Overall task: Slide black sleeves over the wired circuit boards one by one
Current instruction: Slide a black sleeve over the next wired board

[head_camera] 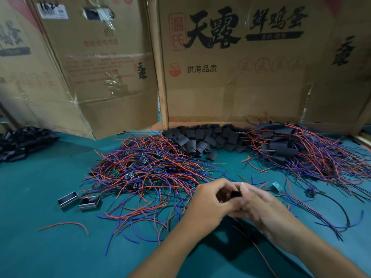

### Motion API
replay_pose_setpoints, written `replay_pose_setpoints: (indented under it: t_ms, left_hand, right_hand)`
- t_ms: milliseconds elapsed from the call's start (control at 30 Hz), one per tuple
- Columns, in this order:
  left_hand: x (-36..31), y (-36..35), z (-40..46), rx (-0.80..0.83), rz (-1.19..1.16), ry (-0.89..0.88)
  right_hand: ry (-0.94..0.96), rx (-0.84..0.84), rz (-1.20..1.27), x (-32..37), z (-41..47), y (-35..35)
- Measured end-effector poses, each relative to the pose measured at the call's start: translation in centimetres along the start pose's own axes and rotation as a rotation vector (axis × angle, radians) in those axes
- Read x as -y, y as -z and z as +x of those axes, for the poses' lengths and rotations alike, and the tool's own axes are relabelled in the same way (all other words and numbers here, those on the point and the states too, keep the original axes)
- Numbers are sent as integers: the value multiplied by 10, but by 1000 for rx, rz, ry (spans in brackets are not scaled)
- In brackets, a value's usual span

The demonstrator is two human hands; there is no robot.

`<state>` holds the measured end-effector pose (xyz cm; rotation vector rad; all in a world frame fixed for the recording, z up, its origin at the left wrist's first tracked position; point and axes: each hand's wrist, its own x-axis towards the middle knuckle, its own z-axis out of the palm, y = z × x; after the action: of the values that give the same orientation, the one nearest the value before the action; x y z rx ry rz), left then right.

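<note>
1. Working near the front of the green tabletop (pixel 50 247): left hand (pixel 208 203) and right hand (pixel 267 209) meet fingertip to fingertip, fingers of both curled around one small dark piece, a black sleeve (pixel 235 194), judging by the task. Board inside it not visible; can't tell how far it's seated.
2. A thin red wire (pixel 259 251) trails from under the hands toward the viewer, so the assembly's long axis probably runs roughly left-right between the two hands. Key relation: sleeve sits between the fingertips, both hands equally close; my guess is one hand steadies while the other pushes along that axis.
3. Just beyond the left hand: pile of unsleeved wired circuit boards (pixel 144 167), red and blue leads tangled. Left hand is nearer for the next pick.
4. Right of the hands: a lone bare board (pixel 277 186) with leads.
5. Left of the tangle: two small open metal housings (pixel 78 200).
6. Farther back, centre: heap of empty black sleeves (pixel 210 141).
7. Back right: pile of finished sleeved boards (pixel 301 149).
8. Rear: cardboard boxes (pixel 230 67).
</note>
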<state>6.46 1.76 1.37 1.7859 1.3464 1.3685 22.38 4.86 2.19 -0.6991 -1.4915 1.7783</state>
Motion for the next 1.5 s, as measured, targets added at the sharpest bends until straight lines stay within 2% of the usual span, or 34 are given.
replay_pose_setpoints:
  t_ms: [100,233,300,367,433,500,567,633,700,833,933,1033,1200,1400,1500]
  left_hand:
    - [4,4,4,3,-181,126]
    - [3,6,2,36,-312,248]
    - [-1,7,1,1,-323,293]
    - [-3,19,9,-74,-262,325]
    - [-5,47,26,-174,-84,320]
    - [-2,90,49,-224,331,276]
    - [6,139,67,-83,930,287]
    - [17,177,75,179,1304,407]
    - [31,196,74,334,1444,431]
    - [48,207,67,257,1579,233]
    - [47,214,63,285,1696,103]
    - [33,217,64,303,1741,34]
    - [1,215,69,318,1753,69]
    - [-46,210,82,70,1565,-39]
    - [-59,205,85,60,1489,-35]
  right_hand:
    - [124,44,-285,5,-1,9]
    - [231,-20,-775,3,2,17]
    - [278,-23,-869,0,3,19]
    - [272,-73,-812,-2,6,22]
    - [211,-116,-637,-4,9,27]
    - [190,-126,-561,-5,10,32]
    - [195,-122,-571,-6,10,34]
    - [198,-129,-593,-9,11,34]
    - [200,-141,-608,-12,12,34]
    - [197,-150,-636,-17,15,37]
    - [201,-160,-676,-19,16,38]
    - [193,-178,-701,-19,16,37]
    - [174,-186,-731,-19,16,38]
    - [158,-208,-758,-19,15,38]
    - [144,-201,-751,-19,15,39]
